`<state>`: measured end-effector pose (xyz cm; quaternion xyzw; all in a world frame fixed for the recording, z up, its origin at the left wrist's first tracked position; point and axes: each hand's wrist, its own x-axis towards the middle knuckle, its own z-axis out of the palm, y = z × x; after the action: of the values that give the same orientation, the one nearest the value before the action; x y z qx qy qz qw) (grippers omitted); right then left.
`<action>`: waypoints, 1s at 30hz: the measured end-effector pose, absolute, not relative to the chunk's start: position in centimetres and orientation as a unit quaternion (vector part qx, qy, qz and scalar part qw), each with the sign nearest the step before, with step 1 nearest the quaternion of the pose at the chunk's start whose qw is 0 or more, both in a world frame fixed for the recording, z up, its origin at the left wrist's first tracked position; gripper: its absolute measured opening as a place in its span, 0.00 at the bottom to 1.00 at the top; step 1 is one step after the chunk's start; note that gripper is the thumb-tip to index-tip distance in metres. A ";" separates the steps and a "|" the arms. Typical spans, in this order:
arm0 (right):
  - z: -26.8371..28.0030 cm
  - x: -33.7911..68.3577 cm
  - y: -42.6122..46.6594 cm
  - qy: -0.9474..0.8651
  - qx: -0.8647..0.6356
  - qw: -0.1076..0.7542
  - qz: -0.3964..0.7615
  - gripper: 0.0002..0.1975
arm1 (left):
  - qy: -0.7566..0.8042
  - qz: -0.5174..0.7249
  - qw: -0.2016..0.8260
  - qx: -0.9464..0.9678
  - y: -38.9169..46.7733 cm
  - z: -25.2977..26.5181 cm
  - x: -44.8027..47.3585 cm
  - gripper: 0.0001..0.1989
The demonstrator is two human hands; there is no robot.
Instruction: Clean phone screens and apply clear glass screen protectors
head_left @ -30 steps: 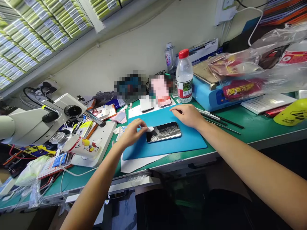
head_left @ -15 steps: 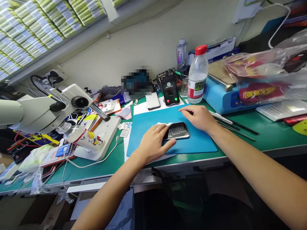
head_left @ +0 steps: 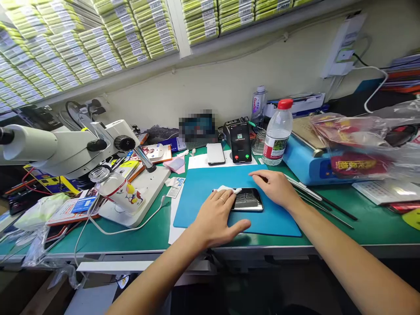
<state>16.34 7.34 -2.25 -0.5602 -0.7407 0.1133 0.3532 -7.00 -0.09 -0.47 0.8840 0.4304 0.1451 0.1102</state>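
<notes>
A green table (head_left: 154,238) carries everything around the blue mat (head_left: 200,188), with shelved stacks of yellow-green packets (head_left: 131,30) above and behind it. Left of the mat stands a white microscope (head_left: 70,146); a tilted, patterned jar (head_left: 123,194) is at its base. Right of the mat, a clear plastic bag (head_left: 370,140) with red wrappers overlaps a blue boxy device (head_left: 302,162). A red-capped bottle (head_left: 278,131) stands upright just behind the mat's far right corner. Near the mat's far edge, a dark phone (head_left: 241,142) leans upright, its screen lit, beside a white phone (head_left: 215,154). Slim tools (head_left: 321,205) lie right of the mat, close by the right wrist, and a white cable (head_left: 144,225) loops to its left.

On the mat lies the black phone (head_left: 251,200), its left part covered by the left hand (head_left: 218,214). That grip is flat, fingers side by side, thumb spread wide, pressing a white wipe (head_left: 236,190) against the glass. The right hand (head_left: 275,186) is over the mat's right side, near the phone; its grip is loosely curled, thumb near forefinger, and whether they meet cannot be told.
</notes>
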 end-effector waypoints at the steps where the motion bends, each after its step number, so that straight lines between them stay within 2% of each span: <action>1: -2.2 16.3 7.3 -0.740 -0.564 0.348 0.114 0.17 | 0.434 0.144 0.113 0.882 -0.6 -0.5 -7.4 0.38; 10: -2.0 16.0 7.5 -0.730 -0.603 0.297 0.119 0.18 | 0.449 0.113 0.125 0.878 -4.8 -0.8 -10.0 0.40; 21: -2.0 15.8 7.5 -0.737 -0.591 0.312 0.102 0.17 | 0.368 0.209 0.133 0.896 -4.0 -1.6 -3.4 0.44; 30: -2.1 16.0 7.4 -0.723 -0.622 0.283 0.102 0.19 | 0.448 0.175 0.100 0.871 -4.6 -1.9 -7.6 0.37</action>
<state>16.00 7.38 -2.06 -0.6223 -0.7227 0.1023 0.2828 -7.57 -4.55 -1.87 0.8710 0.4482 0.1747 0.0995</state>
